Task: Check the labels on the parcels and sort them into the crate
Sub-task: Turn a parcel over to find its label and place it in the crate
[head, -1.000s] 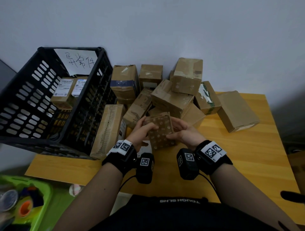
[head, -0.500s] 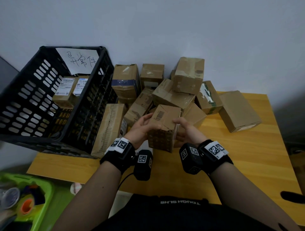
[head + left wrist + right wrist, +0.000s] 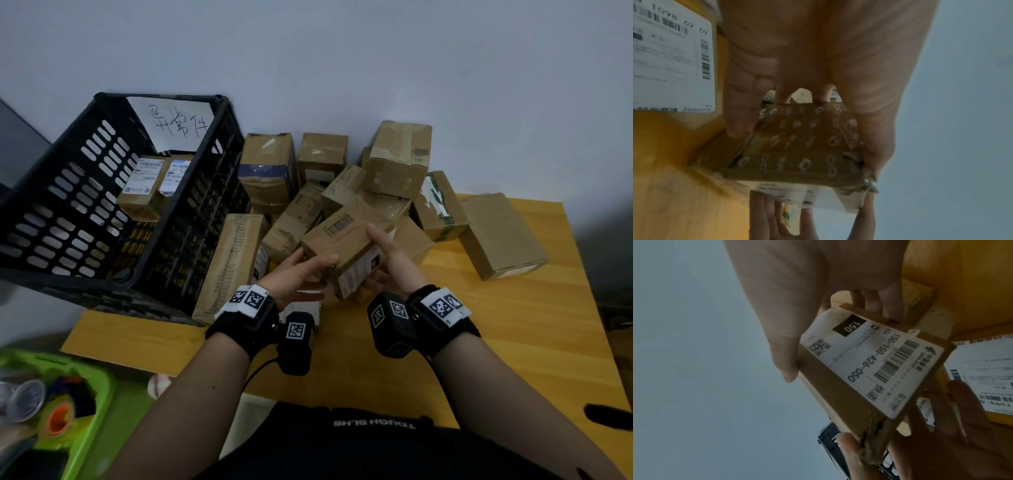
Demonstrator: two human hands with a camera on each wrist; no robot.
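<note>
Both hands hold a small cardboard parcel (image 3: 346, 246) above the wooden table (image 3: 513, 325), in front of the parcel pile. My left hand (image 3: 301, 270) grips its left end, thumb on top. My right hand (image 3: 387, 253) grips its right end. A white shipping label (image 3: 869, 363) with a barcode faces me on the parcel (image 3: 838, 394). The left wrist view shows the patterned side of the parcel (image 3: 801, 142). The black plastic crate (image 3: 191, 219) stands at the left and holds two labelled parcels (image 3: 150, 185).
Several brown parcels (image 3: 397, 157) are heaped against the wall behind the held one. A long box (image 3: 233, 263) leans beside the crate, and a flat box (image 3: 500, 236) lies at the right. A green bin (image 3: 51, 411) sits below the table's left edge.
The parcel has been turned in both hands: its patterned face rolled away from me and the side with the white label came round to face me.
</note>
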